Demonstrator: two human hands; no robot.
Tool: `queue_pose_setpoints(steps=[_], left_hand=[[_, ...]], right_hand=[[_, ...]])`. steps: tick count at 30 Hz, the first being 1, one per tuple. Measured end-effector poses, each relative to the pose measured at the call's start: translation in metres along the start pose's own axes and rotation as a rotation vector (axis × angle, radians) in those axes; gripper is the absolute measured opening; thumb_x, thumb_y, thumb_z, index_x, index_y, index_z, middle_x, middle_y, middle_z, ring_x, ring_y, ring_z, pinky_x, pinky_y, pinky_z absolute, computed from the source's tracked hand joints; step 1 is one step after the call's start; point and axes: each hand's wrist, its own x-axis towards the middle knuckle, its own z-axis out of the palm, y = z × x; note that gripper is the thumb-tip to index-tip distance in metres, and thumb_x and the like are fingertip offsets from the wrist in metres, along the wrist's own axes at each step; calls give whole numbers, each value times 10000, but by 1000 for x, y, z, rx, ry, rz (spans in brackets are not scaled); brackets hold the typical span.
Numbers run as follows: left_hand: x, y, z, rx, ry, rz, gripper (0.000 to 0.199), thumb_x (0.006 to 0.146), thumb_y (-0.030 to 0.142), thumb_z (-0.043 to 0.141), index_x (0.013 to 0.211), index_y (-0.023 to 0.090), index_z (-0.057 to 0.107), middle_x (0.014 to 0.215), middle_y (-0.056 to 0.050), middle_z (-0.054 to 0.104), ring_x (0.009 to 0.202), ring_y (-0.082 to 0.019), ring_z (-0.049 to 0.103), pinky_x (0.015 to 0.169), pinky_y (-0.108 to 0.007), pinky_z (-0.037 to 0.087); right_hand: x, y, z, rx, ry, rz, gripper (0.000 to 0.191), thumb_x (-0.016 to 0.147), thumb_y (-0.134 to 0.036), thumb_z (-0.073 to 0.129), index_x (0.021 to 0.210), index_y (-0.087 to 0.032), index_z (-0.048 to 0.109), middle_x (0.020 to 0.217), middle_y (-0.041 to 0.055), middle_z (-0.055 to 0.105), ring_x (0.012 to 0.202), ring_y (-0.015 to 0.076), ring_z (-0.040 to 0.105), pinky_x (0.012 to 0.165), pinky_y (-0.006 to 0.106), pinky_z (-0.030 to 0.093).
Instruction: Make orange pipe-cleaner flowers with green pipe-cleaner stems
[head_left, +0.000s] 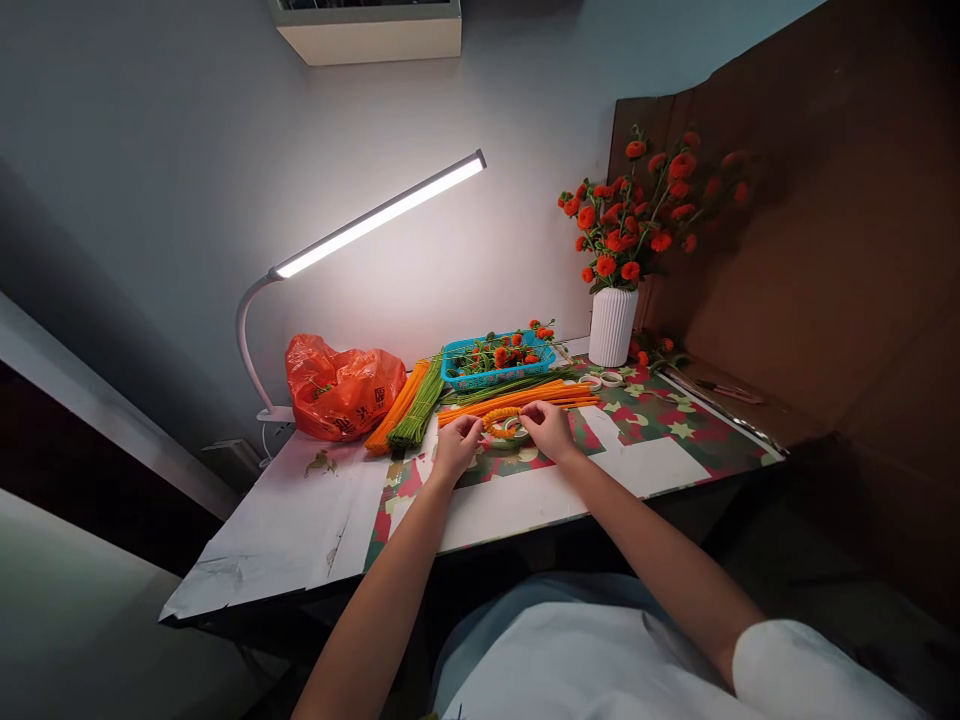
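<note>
- An orange fuzzy-wire coil (pixel 496 415) is held over the near part of the table (pixel 517 505), between the two hands, in a bent curve whose long axis runs left to right.
- From the left hand (pixel 455 447) the coil lies to the right; from the right hand (pixel 550 430) it lies to the left. Neither hand is clearly nearer, as an end is met by each.
- The right fingers are narrowed in a pinch on the coil's right end. The left fingers are narrowed too, and the left end seems to be pinched by them, though the contact is small in view.
- One pale green tape roll (pixel 504 444) is seen just under the coil; two more rolls (pixel 590 382) (pixel 612 379) are placed farther right.
- Two orange stem bundles are counted, one far (pixel 555 392), one left (pixel 397 412), and two green ones, one far (pixel 517 384), one left (pixel 420 405); single stems cannot be counted.
- One blue basket (pixel 499 377), one red plastic bag (pixel 345 390), one ribbed white vase (pixel 614 325) and one lamp (pixel 382 212) are seen.
</note>
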Motion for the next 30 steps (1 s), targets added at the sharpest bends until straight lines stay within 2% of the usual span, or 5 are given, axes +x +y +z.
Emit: queue_pose_setpoints(steps=[7, 12, 20, 26, 30], left_hand=[[1, 1, -2, 0, 25, 11, 311, 725, 496, 577, 703, 188, 543, 562, 28, 533, 516, -137, 553, 442, -235, 480], [4, 1, -5, 25, 121, 54, 266, 751, 455, 556, 695, 195, 541, 580, 27, 519, 536, -136, 535, 483, -239, 460], [14, -4, -15, 10, 372, 41, 238, 781, 413, 519, 706, 188, 542, 651, -9, 582, 630, -160, 588, 582, -260, 480], [19, -9, -19, -22, 522, 4, 256, 808, 419, 452, 720, 187, 515, 662, -15, 576, 591, -149, 573, 532, -251, 458], [19, -6, -21, -33, 478, 18, 273, 811, 424, 454, 729, 176, 536, 706, -40, 623, 603, -153, 592, 520, -247, 458]], right_hand=[[1, -9, -8, -110, 37, -103, 148, 807, -274, 525, 763, -188, 638, 884, 92, 586, 916, 250, 494, 852, 395, 391], [1, -6, -3, -84, -173, -134, 259, 812, -222, 544, 561, -199, 604, 768, 50, 561, 806, 202, 464, 799, 357, 378], [0, -17, -10, 138, -427, -101, 343, 816, -315, 515, 510, -174, 580, 749, 23, 516, 714, 142, 529, 682, 274, 421], [-1, -21, -14, 274, -435, -40, 314, 766, -338, 506, 502, -173, 539, 785, 35, 520, 680, 137, 524, 602, 251, 423], [2, -18, -15, 312, -350, -14, 311, 771, -332, 479, 502, -179, 513, 767, 37, 528, 722, 150, 531, 668, 261, 436]])
